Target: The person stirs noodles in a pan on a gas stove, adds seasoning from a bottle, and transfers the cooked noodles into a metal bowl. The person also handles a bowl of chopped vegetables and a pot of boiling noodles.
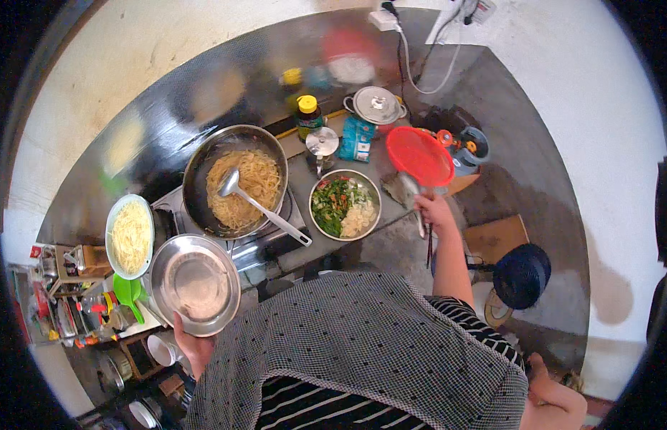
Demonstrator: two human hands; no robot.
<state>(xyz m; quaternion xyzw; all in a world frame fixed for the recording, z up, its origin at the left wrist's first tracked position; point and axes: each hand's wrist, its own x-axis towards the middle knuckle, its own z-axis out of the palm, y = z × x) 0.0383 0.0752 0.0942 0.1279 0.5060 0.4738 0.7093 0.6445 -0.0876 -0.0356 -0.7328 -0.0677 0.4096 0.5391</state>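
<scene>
My left hand (192,344) holds an empty stainless steel bowl (194,285) by its near rim, left of the stove. My right hand (434,210) grips a metal spoon (411,185) and what look like dark chopsticks (429,247), beside a red plastic basket (419,156). In the wok (194,183) on the gas stove lie fried noodle-like strips (247,201), with a metal ladle (269,212) resting on them. Between wok and basket stands a steel bowl of chopped greens and pale pieces (333,207). A pale bowl of shredded yellowish strips (131,236) stands at the left.
Behind the bowl of greens stand a yellow-capped bottle (308,115), a lidded glass container (322,144), a blue packet (356,140) and a lidded steel pot (377,105). Green plastic scoops (128,293) lie lower left. A dark blue pan-like object (521,277) is at the right, near cardboard (494,239).
</scene>
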